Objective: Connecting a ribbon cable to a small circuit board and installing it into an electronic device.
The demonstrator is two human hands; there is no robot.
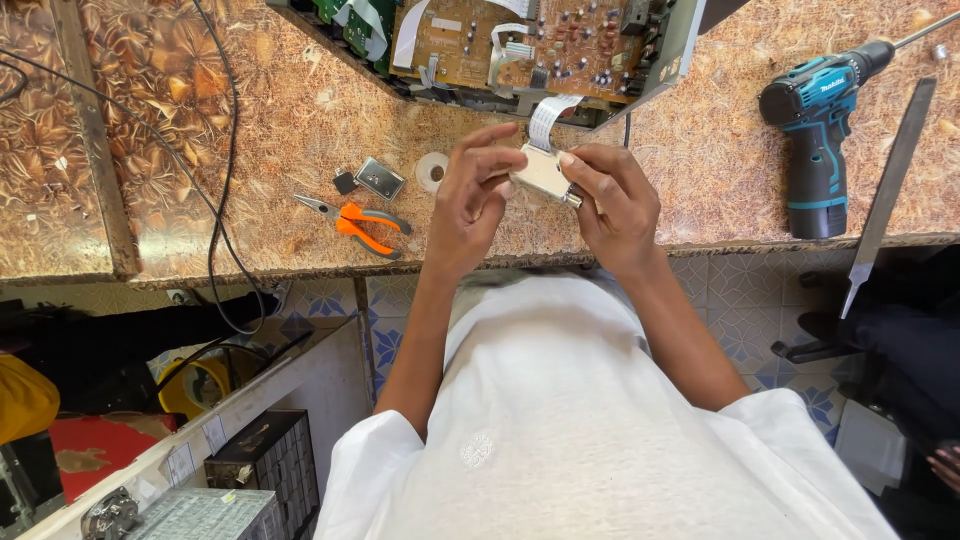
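The landmark is the small metal module, held over the front edge of the brown patterned worktop. Far to its left a black cable runs down across the worktop. Nearer, still to its left, lie orange-handled pliers, a small metal plate and a roll of white tape, probably put aside within easy reach. The left hand closes its fingertips on the left side of the module, and the right hand pinches its right end, so it seems to be kept steady between them. A white ribbon cable goes from the module up to the opened device with circuit boards behind it. Well to the right of the module a teal cordless drill lies, and beside it a long metal file.
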